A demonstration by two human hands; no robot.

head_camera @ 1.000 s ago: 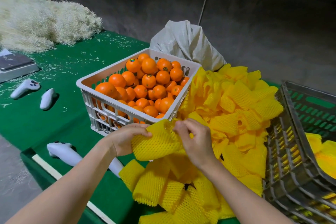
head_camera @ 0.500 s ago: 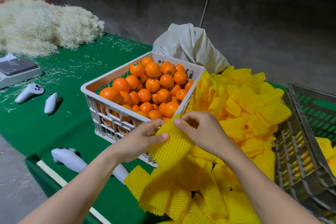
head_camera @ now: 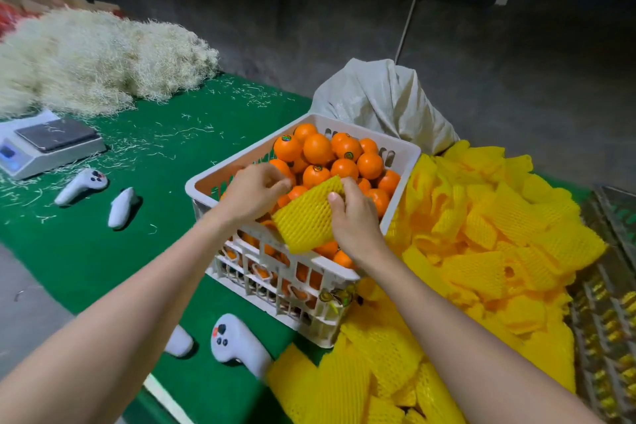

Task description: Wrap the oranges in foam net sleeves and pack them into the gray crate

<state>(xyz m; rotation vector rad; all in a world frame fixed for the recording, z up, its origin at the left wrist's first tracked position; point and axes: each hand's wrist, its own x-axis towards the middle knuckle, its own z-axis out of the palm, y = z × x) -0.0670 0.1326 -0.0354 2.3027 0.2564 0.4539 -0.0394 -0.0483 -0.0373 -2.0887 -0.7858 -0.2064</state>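
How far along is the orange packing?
Early. Some yellow shows through slats of the gray crate, perhaps packed fruit. The right hand grips one foam sleeve; the left hand is on the oranges in the white crate, heaped with bare fruit, so most remains.

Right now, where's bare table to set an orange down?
Bare green cloth lies between the two white controllers and the white crate, and on toward the near table edge in front of them. Loose straw litters the strip between scale and crate. Crowded: foam sleeves fill everything from white crate to gray crate.
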